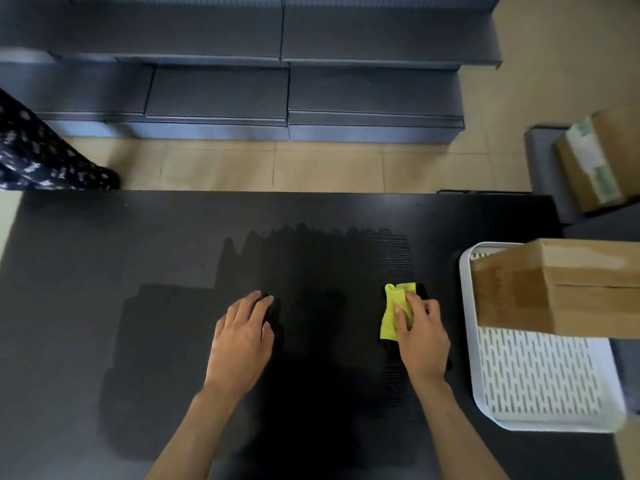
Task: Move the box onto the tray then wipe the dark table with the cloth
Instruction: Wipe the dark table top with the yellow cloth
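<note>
Wiping the dark surface, box already parked on the tray.

The brown cardboard box (561, 289) sits on the white slotted plastic tray (540, 386). Just beside the tray, the right hand (420, 336) presses the yellow folded cloth (394, 311) flat under its fingers against the matte dark surface (104, 271); the left hand (240, 337) rests spread and empty, likely bracing.

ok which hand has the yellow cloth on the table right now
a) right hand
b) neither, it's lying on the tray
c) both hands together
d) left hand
a: the right hand presses the yellow cloth flat on the dark table, while the left hand rests bare on the surface.
</note>
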`<action>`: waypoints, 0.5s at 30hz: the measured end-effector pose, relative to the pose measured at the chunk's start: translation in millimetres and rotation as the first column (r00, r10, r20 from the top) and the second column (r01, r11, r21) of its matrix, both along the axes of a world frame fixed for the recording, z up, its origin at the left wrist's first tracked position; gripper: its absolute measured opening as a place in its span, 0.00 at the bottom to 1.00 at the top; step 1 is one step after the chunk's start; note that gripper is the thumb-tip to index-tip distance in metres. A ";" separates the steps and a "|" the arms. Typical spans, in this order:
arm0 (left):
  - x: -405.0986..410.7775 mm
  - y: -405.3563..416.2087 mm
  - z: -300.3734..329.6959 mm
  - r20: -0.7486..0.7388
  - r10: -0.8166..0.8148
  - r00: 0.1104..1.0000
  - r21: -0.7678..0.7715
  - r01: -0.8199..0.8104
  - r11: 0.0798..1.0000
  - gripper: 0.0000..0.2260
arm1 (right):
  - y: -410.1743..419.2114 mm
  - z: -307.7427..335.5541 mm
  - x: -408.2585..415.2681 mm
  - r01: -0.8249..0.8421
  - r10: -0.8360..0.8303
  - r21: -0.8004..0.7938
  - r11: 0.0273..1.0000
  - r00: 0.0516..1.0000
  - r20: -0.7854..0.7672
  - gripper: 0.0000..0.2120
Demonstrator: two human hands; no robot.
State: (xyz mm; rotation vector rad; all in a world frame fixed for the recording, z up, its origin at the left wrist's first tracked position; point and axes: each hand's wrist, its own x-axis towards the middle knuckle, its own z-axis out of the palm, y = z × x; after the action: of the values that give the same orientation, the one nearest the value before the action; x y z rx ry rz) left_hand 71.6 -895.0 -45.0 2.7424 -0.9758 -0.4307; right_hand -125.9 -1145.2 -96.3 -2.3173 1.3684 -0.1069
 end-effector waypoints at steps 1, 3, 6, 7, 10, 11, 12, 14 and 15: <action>-2.5 -4.1 0.8 0.000 0.002 1.000 -0.001 -0.002 1.000 0.21 | -4.2 -1.7 -1.1 -0.013 0.013 -0.010 1.000 1.000 0.000 0.15; -6.3 -9.6 2.7 0.005 0.008 1.000 -0.009 -0.008 1.000 0.22 | -12.2 -4.6 2.6 -0.028 0.028 -0.022 0.999 1.000 0.010 0.14; -9.4 -13.1 6.1 0.013 0.017 1.000 -0.015 -0.017 1.000 0.24 | -30.4 -7.1 17.4 0.013 -0.012 -0.016 1.000 0.999 0.033 0.13; -9.4 -12.9 7.1 0.016 0.021 1.000 -0.016 -0.020 1.000 0.25 | -37.1 -7.1 23.3 0.017 -0.016 -0.019 1.000 0.999 0.039 0.13; -6.2 -8.0 8.7 0.025 0.028 0.999 0.000 -0.028 1.000 0.24 | -48.6 -6.7 40.7 0.012 -0.011 -0.018 1.000 0.999 0.046 0.12; -4.8 -5.0 8.3 0.027 0.034 0.999 0.011 -0.034 0.999 0.24 | -48.3 -6.8 45.9 0.019 -0.018 -0.018 1.000 0.999 0.049 0.12; -3.8 -1.2 7.8 0.030 0.041 0.999 0.026 -0.042 0.999 0.24 | -45.9 -6.9 51.0 0.030 -0.029 -0.017 0.999 0.998 0.053 0.13; -2.5 7.4 6.4 0.031 0.047 0.998 0.064 -0.048 0.997 0.24 | -36.5 -6.2 62.0 0.039 -0.039 -0.006 0.999 0.998 0.055 0.13; -1.6 12.3 5.6 0.028 0.045 0.999 0.080 -0.047 0.996 0.24 | -29.1 -5.5 67.7 0.031 -0.030 -0.005 1.000 0.998 0.049 0.13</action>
State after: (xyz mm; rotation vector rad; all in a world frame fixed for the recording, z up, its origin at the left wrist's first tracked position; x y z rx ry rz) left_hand 70.0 -882.7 -39.4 2.8430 -0.9183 -0.4364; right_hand -58.2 -1174.4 -101.8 -2.2840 1.3815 -0.1757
